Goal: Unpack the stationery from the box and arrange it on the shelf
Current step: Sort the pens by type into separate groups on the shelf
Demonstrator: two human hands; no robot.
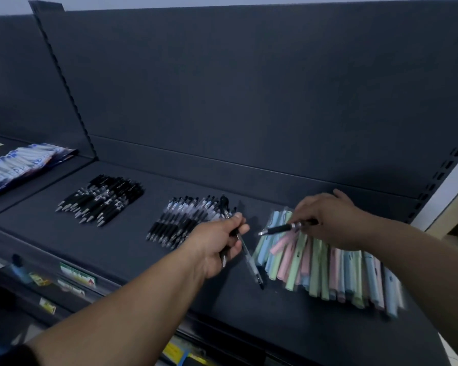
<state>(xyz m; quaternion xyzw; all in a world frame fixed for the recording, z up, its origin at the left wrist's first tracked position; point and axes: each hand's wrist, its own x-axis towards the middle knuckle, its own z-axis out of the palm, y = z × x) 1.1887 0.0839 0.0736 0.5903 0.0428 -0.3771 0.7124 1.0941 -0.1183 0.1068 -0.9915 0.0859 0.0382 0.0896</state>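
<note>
My left hand (220, 241) grips a few clear-barrelled pens (250, 262) above the dark shelf (122, 249), their tips pointing down toward me. My right hand (325, 220) pinches a single black pen (280, 229), held level over a row of pastel pens (328, 270) in blue, green and pink. Between my hands and to the left lies a row of clear black-grip pens (180, 220). Farther left sits a pile of black pens (101, 199). The box is out of view.
Blue-and-white packets (19, 167) lie on the neighbouring shelf at far left. The dark back panel (249, 88) rises behind the pens. Price labels (77, 273) line the shelf's front edge. A slotted upright (444, 167) stands at the right end.
</note>
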